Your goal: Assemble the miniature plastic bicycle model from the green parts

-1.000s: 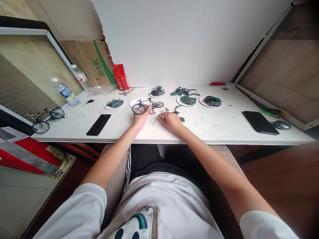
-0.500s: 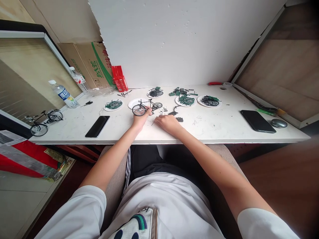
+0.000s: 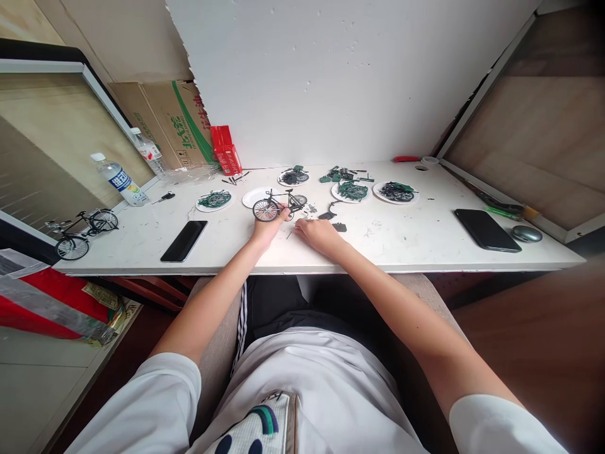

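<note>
White board point(image 3: 331, 88) rises behind the white table point(image 3: 406, 243), well beyond both hands. Above the near edge of that surface, the left hand point(image 3: 267, 228) grasps a black model bicycle point(image 3: 278, 200), thumb and fingers closed on its lower part between the two wheels. The bicycle stands roughly upright, one wheel just above the back of the left hand, the other reaching out to the right, beyond the right hand's fingertips. Whether it touches the table cannot be told.

The right hand point(image 3: 320, 233) rests low at the table, just to the right of the left hand and nearer the person than the bicycle, apart from it. Its fingers are drawn together and point toward the left hand; whether they pinch anything cannot be told. A thin dark piece point(image 3: 289, 235) lies between the two hands, close to the right fingertips. Tiny loose bits point(image 3: 312, 208) are scattered just beyond the right hand, with a flat dark part point(image 3: 339, 227) beside its knuckles.

Directly beyond the left hand, partly behind the bicycle, is a white plate point(image 3: 250, 198). Green parts point(image 3: 214, 200) are heaped to the far left of that hand, and more green parts and dark pieces lie beyond the right one. A phone point(image 3: 184, 241) lies left of the left hand; a second black bicycle point(image 3: 85, 230) stands much farther out on that side. Another phone point(image 3: 486, 230) and a mouse point(image 3: 527, 234) lie well to the right of the right hand.
</note>
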Motion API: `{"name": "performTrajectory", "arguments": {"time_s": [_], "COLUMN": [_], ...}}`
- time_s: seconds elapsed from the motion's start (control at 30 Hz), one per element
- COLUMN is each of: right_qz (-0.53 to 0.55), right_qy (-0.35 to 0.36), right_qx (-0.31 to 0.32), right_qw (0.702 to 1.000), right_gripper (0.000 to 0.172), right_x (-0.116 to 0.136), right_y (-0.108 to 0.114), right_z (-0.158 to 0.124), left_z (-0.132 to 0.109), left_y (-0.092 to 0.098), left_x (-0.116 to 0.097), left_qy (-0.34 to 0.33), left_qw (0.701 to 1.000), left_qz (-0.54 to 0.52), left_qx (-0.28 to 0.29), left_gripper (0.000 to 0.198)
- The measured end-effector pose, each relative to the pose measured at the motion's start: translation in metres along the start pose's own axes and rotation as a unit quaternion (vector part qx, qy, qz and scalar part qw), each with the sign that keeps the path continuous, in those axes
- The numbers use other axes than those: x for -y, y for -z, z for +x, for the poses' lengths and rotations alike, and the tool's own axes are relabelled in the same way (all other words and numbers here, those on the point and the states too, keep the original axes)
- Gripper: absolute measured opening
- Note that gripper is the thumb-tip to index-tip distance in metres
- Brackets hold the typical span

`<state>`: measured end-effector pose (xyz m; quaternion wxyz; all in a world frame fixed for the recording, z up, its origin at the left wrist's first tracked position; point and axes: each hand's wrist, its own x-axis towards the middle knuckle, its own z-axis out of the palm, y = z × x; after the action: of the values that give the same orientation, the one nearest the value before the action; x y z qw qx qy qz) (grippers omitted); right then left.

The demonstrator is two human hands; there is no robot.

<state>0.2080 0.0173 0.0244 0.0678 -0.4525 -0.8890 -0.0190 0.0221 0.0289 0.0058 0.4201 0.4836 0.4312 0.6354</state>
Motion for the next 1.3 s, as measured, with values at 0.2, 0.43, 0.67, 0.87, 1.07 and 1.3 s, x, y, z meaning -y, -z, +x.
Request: {"name": "performTrajectory", "arguments": {"time_s": [0.2,0.43,0.67,0.87,1.07,1.3], "right_qz": [0.092,0.319,0.365,0.354,0.322,0.308], "right_qy": [-0.02,-0.009,-0.035,-0.03,-0.028,-0.033], "right_qx": [-0.062,-0.206,-0.212,-0.21,-0.192,-0.182], "right_qw": [0.994,0.925,0.906,0.911,0.926,0.933], "right_gripper": [0.034,0.039,0.048,0.045,0.043,0.038], "right_x": [-0.007,-0.017,-0.02,-0.021,-0.02,-0.018], "right_y": [-0.009,-0.015,-0.018,-0.017,-0.016,-0.017], "right_z": [0.001,0.002,0.005,0.005,0.005,0.004], "left_z": [0.001,0.0,-0.007,-0.008,-0.006,-0.008], "left_y": [0.001,0.001,-0.005,-0.004,-0.003,-0.004], "left_x": [0.001,0.006,0.002,0.0,0.004,-0.002], "left_qy": [0.004,-0.008,0.012,0.025,0.031,0.027], "left_qw": [1.0,0.998,0.994,0.994,0.994,0.993], "left_qz": [0.003,0.024,0.051,0.032,0.03,0.039], "left_qx": [0.002,0.05,0.098,0.1,0.102,0.105], "left_gripper": [0.034,0.038,0.035,0.033,0.038,0.039]}}
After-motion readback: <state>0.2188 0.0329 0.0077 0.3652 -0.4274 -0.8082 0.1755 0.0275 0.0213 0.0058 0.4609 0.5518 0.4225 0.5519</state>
